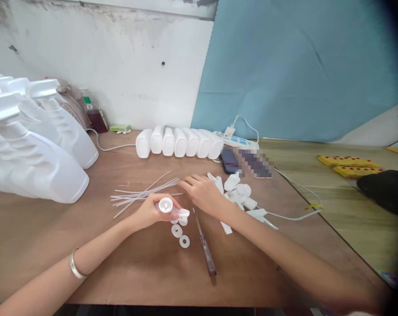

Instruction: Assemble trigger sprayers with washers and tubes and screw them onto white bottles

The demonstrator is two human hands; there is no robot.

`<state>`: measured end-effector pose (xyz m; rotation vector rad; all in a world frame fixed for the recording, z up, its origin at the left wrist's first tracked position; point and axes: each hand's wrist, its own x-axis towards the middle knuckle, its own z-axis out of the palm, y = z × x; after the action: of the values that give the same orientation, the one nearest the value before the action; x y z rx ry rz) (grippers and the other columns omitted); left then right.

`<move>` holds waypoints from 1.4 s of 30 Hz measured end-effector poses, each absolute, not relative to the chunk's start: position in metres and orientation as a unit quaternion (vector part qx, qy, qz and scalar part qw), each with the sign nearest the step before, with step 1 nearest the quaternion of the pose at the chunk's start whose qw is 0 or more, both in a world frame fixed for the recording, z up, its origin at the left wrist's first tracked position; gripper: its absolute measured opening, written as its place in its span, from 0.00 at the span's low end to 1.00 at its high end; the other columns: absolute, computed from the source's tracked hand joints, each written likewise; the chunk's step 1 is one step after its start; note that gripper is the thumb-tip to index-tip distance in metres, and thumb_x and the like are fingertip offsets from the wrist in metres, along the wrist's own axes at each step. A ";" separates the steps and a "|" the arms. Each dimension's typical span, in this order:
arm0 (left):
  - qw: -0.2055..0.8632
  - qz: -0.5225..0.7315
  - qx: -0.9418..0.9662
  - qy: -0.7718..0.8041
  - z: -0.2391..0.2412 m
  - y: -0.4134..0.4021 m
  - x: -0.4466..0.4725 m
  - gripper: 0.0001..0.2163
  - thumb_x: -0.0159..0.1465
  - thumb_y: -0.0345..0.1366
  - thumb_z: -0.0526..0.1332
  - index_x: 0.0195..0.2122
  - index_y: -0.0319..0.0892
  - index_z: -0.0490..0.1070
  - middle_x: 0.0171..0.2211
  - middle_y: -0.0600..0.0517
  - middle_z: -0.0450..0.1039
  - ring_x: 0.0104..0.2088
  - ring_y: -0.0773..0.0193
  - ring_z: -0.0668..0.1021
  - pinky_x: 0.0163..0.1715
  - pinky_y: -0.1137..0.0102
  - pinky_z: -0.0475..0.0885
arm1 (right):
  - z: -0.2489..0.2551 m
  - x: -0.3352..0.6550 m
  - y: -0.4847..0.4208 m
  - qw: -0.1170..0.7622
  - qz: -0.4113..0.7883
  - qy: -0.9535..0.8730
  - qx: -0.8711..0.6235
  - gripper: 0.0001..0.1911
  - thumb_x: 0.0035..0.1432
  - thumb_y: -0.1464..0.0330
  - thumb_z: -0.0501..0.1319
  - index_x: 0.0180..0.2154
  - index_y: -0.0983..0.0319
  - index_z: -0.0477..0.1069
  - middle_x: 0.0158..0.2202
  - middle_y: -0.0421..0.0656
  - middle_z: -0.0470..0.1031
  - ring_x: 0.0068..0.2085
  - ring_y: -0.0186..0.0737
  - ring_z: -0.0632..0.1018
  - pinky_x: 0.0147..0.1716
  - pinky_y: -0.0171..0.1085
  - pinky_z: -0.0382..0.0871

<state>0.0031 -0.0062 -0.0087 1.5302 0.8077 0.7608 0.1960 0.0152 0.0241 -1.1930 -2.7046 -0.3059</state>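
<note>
My left hand [152, 211] is closed around a white spray-bottle trigger head [166, 205], whose round opening faces me. My right hand [202, 193] reaches in from the right, fingers stretched, its fingertips at the right ends of a loose bundle of thin white tubes [136, 193]. Whether it touches a tube is hard to see. Several white ring washers [184, 241] lie just below my left hand. A screwdriver with a clear handle [206, 250] lies between my forearms. More white trigger heads [240, 193] are heaped beyond my right wrist.
Large white bottles [37, 149] stand at the left. A row of white bottles [180, 142] lies along the wall. Two phones [230, 160] and a power strip [240, 142] with a white cable are behind the heap. Yellow pieces with red dots [356, 166] lie at far right.
</note>
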 end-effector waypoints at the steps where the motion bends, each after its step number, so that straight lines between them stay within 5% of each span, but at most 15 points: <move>1: 0.580 0.349 0.639 0.365 -0.009 -0.005 0.003 0.12 0.48 0.39 0.67 0.31 0.37 0.72 0.28 0.51 0.72 0.28 0.68 0.71 0.29 0.74 0.67 | 0.024 0.202 0.007 0.094 -0.105 -0.910 -0.391 0.14 0.53 0.81 0.52 0.40 0.64 0.69 0.37 0.46 0.74 0.35 0.42 0.71 0.30 0.37 0.60; 4: 0.565 0.402 0.585 0.420 -0.009 -0.003 0.005 0.13 0.48 0.40 0.67 0.31 0.37 0.71 0.28 0.53 0.70 0.28 0.69 0.70 0.29 0.74 0.67 | 0.022 0.226 -0.022 0.150 -0.121 -0.942 -0.274 0.16 0.56 0.81 0.48 0.41 0.63 0.69 0.40 0.44 0.74 0.34 0.38 0.71 0.31 0.37 0.62; 8: 0.569 0.405 0.568 0.434 -0.011 0.001 0.014 0.16 0.50 0.43 0.66 0.35 0.38 0.71 0.32 0.52 0.71 0.31 0.66 0.72 0.33 0.71 0.69 | 0.018 0.247 -0.052 0.104 -0.093 -0.984 -0.110 0.14 0.59 0.76 0.50 0.43 0.61 0.68 0.47 0.46 0.72 0.37 0.38 0.73 0.31 0.38 0.67; 13: 0.518 0.372 0.654 0.406 -0.016 0.010 0.028 0.15 0.51 0.42 0.64 0.36 0.39 0.72 0.36 0.50 0.73 0.35 0.63 0.73 0.37 0.71 0.66 | 0.012 0.249 -0.054 0.120 -0.056 -0.990 -0.043 0.12 0.57 0.76 0.50 0.40 0.62 0.69 0.38 0.47 0.76 0.33 0.38 0.76 0.30 0.36 0.71; 19: 0.505 0.360 0.682 0.388 -0.019 0.021 0.034 0.14 0.51 0.39 0.65 0.37 0.38 0.72 0.36 0.50 0.74 0.37 0.61 0.73 0.39 0.70 0.66 | 0.042 0.239 -0.044 0.398 0.003 -0.895 -0.200 0.17 0.53 0.76 0.58 0.43 0.54 0.61 0.37 0.42 0.76 0.33 0.36 0.78 0.29 0.34 0.74; 24: 0.511 0.370 0.679 0.374 -0.021 0.020 0.033 0.11 0.52 0.38 0.63 0.36 0.38 0.72 0.34 0.51 0.73 0.35 0.63 0.73 0.37 0.71 0.66 | 0.067 0.215 -0.032 0.570 0.079 -0.771 -0.273 0.23 0.47 0.80 0.62 0.44 0.59 0.60 0.35 0.43 0.75 0.30 0.36 0.78 0.23 0.33 0.74; 36: 0.501 0.383 0.686 0.363 -0.021 0.018 0.034 0.08 0.55 0.37 0.61 0.34 0.39 0.71 0.31 0.54 0.73 0.32 0.67 0.72 0.33 0.75 0.65 | 0.042 0.209 -0.014 0.434 -0.003 -0.853 -0.290 0.15 0.51 0.78 0.59 0.39 0.58 0.59 0.32 0.39 0.76 0.25 0.30 0.74 0.21 0.28 0.70; 42: 0.474 0.375 0.698 0.385 -0.021 0.017 0.034 0.09 0.55 0.38 0.61 0.35 0.40 0.72 0.32 0.54 0.73 0.32 0.66 0.73 0.32 0.75 0.65 | 0.045 0.203 -0.018 0.340 -0.030 -0.915 -0.216 0.12 0.52 0.78 0.57 0.34 0.58 0.58 0.35 0.44 0.75 0.34 0.39 0.77 0.27 0.34 0.72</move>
<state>0.0340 0.0174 -0.0206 1.7059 0.9413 0.9160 0.2034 -0.0176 0.0453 -0.5632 -2.3814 -0.0779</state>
